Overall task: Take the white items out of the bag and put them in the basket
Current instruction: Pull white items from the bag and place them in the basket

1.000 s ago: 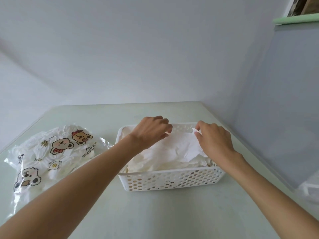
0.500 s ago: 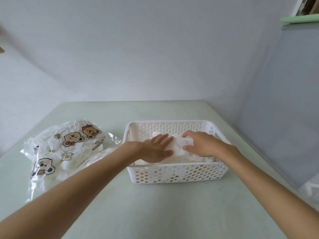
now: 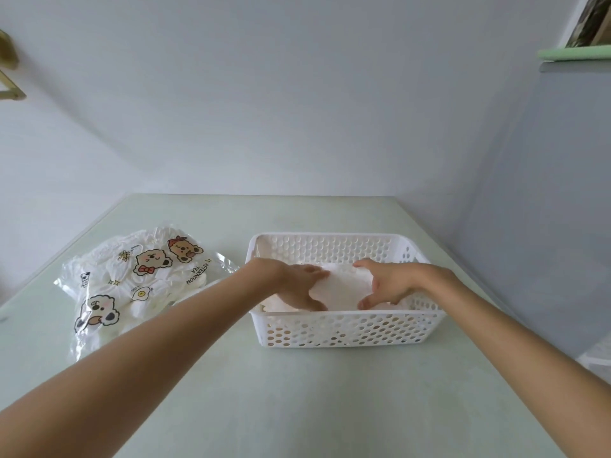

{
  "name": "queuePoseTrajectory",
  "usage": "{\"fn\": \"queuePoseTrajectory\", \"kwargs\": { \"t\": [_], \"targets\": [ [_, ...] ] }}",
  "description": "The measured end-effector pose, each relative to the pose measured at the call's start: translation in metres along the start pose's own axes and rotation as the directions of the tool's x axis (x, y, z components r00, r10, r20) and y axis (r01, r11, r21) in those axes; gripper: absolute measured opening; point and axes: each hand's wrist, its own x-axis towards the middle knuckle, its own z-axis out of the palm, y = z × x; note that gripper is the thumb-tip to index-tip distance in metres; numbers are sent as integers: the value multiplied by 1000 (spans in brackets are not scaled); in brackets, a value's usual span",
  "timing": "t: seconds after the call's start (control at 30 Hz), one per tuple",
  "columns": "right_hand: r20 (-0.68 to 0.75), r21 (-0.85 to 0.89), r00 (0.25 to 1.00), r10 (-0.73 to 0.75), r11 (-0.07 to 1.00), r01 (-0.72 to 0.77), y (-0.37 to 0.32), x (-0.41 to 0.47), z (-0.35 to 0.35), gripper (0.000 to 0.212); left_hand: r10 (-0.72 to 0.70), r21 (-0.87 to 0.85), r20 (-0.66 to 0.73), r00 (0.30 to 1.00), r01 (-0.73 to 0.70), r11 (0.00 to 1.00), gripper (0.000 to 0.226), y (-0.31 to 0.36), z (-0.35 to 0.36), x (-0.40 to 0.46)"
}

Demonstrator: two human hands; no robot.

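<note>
Basket [image 3: 344,328], centre table: we press a white item [image 3: 344,285] flat inside it, left hand [image 3: 297,285] and right hand [image 3: 390,285] spread and lightly curled round its edges, apparently making room; bag [image 3: 132,282] at left holds more.

Table [image 3: 297,408]: pale green, against a grey wall.
Basket [image 3: 344,328]: white, perforated, on the table, holding white items [image 3: 344,285].
Left hand [image 3: 297,285] and right hand [image 3: 390,285]: both inside the basket, fingers and thumbs curled round the top item from either side.
Bag [image 3: 132,279]: clear, printed with cartoon bears, lying left of the basket, more white items inside.
</note>
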Motion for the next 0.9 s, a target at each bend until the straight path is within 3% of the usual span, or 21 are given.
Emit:
{"fn": "queuePoseTrajectory", "kwargs": {
  "t": [0.07, 0.13, 0.2, 0.27, 0.37, 0.47, 0.57, 0.67, 0.7, 0.77, 0.83, 0.9],
  "targets": [
    [-75, -42, 997, -22, 999, 19, 0, -8, -4, 78, 61, 8, -206, 977, -61, 998, 74, -5, -7, -12],
    [-201, -94, 978, -48, 995, 30, 1, -10, -3, 53, 142, 211, -381, 914, -63, 975, 57, -10, -10, -21],
    [-232, -114, 972, -47, 993, 21, 3, -7, 1, 39, 166, 394, -398, 902, 5, 919, 44, -13, -7, -23],
    [-154, -93, 988, -31, 996, 17, 3, -2, 8, 35, 115, 444, -334, 936, 48, 895, 32, -15, -1, -21],
    [-124, -45, 992, -37, 998, 32, 3, -2, 10, 32, 23, 278, -258, 966, 52, 959, 22, -16, 5, -21],
    [-153, -64, 988, -29, 998, 19, -1, -12, 1, 28, 22, 31, -329, 944, -13, 999, 22, -23, -4, -42],
    [-333, -115, 942, -30, 993, -9, -14, -31, -6, 26, -40, -250, -547, 836, -118, 961, 14, -38, -10, -84],
    [-531, 20, 838, -130, 986, 165, -55, -53, 2, 16, -210, -429, -678, 705, -147, 892, 8, -65, 6, -130],
    [-575, 48, 798, -179, 967, 251, -74, -59, 9, 13, -268, -467, -662, 700, -105, 878, 7, -75, 13, -143],
    [-641, 64, 720, -265, 917, 394, -112, -66, 22, 10, -349, -517, -519, 781, 38, 855, 8, -94, 24, -159],
    [-665, 33, 667, -334, 880, 474, -143, -68, 32, 11, -370, -503, -266, 890, 199, 841, 37, -104, 30, -166],
    [-676, -30, 621, -398, 856, 516, -171, -63, 40, 13, -382, -421, -70, 922, 320, 849, 54, -109, 35, -164]
  ]
}}
